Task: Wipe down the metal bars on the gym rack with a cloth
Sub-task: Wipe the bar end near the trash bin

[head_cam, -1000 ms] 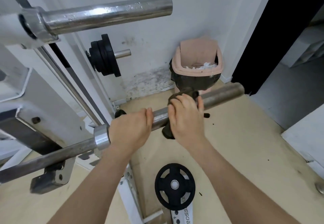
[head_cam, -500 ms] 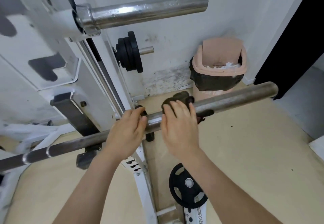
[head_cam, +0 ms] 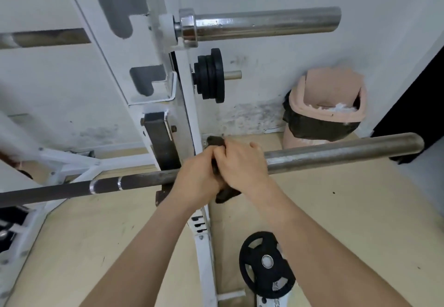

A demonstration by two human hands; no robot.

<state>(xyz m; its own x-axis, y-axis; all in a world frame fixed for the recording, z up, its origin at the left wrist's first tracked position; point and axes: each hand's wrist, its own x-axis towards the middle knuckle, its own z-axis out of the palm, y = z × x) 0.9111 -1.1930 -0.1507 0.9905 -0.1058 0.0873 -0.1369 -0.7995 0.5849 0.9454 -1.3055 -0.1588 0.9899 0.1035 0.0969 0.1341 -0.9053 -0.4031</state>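
Observation:
A long steel barbell [head_cam: 336, 151] lies across the white gym rack [head_cam: 192, 119] at waist height, its bare sleeve pointing right. My right hand [head_cam: 240, 165] is closed over a dark cloth [head_cam: 216, 142] wrapped around the bar near the collar; a fold of the cloth hangs below. My left hand [head_cam: 197, 177] grips the bar right beside it, touching the right hand. A second chrome bar [head_cam: 264, 23] sticks out from the rack higher up.
Black weight plates [head_cam: 211, 76] hang on a peg of the rack. A pink bin [head_cam: 329, 112] with a dark liner stands against the wall. Another black plate [head_cam: 264, 263] lies on the tan floor near my feet. A dark doorway is at right.
My right hand slid the cloth leftward along the bar toward the rack, meeting my left hand. The view swung left, showing more of the bar's dark shaft.

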